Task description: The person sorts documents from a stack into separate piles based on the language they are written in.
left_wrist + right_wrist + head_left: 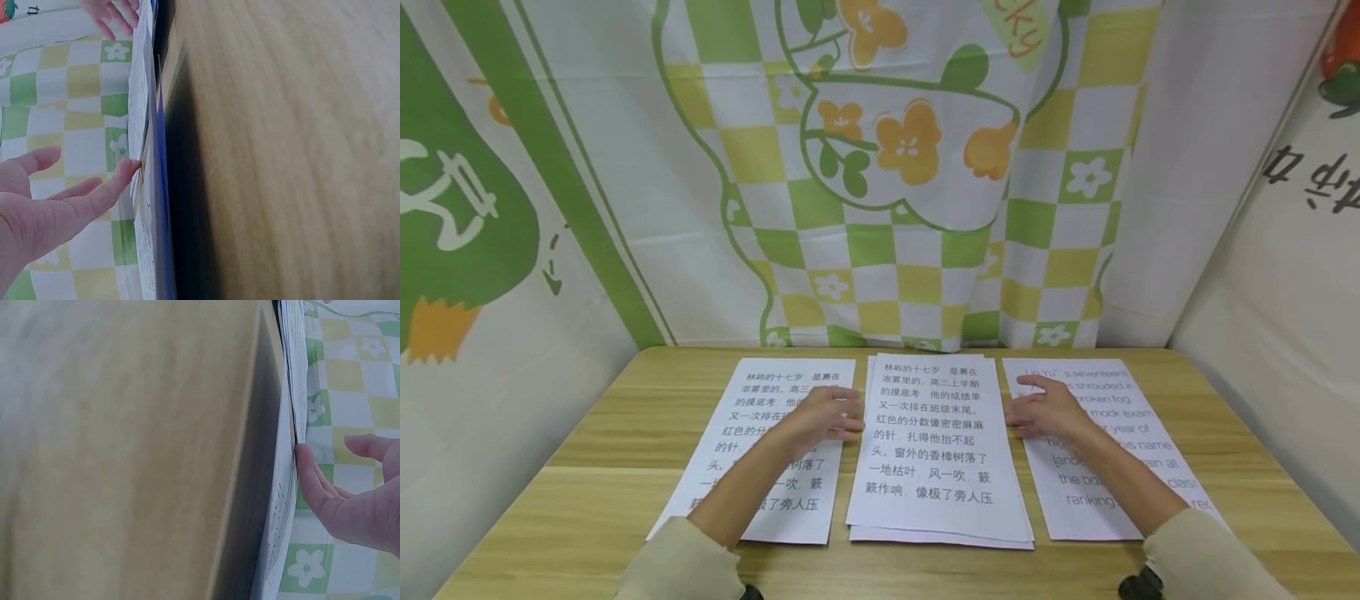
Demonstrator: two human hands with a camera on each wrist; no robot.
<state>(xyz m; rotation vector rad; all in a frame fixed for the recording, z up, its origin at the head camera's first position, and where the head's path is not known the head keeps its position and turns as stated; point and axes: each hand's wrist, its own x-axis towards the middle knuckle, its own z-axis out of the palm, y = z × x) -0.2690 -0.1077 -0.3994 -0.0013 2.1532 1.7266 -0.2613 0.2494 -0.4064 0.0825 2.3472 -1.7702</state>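
Three piles of printed white sheets lie side by side on the table. My left hand (823,414) reaches over the left pile (797,521), printed in Chinese, with its fingertips by the left edge of the middle pile (928,433). Over the right pile (1078,521), printed in English, my right hand (1051,412) has its fingertips by the middle pile's right edge. In the wrist views, the left hand (59,215) and right hand (356,509) both have loosely extended fingers, the lowest fingertip at paper level. Neither grips a sheet. The middle pile's sheets are slightly out of line.
The wooden table (580,500) has rounded back corners. A patterned curtain (917,283) hangs just behind its far edge, and printed cloth walls (1270,333) stand at both sides.
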